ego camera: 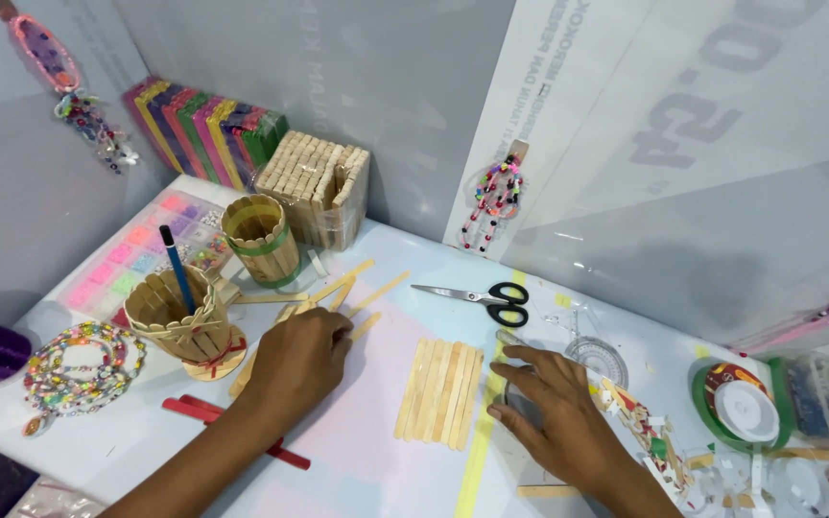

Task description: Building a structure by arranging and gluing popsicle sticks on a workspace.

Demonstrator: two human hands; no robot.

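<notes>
Wooden craft sticks make up most of this white table (357,451), listed from left to right. A coil of multicoloured beads (79,369) is laid at the far left, beside a stick-built cup (184,321) in which a blue pencil (177,269) is stood; two red sticks (227,427) lie in front of it. A second stick cup with a green band (261,240) and a bundled block of plain sticks (319,187) are set further back. The left hand (299,360) is placed on a scatter of loose sticks (352,288), fingers curled narrow; whether one is pinched cannot be told. A flat row of sticks laid side by side (441,391) is found between the hands, untouched. The right hand (554,408) is pressed to the table just right of the row, fingers spread moderately, nothing held. Black-handled scissors (482,299) lie behind. Judged risks: the aligned row could be nudged askew by either wrist, since both are close; the pencil cup could be tipped by the left forearm, which passes just beside it.
</notes>
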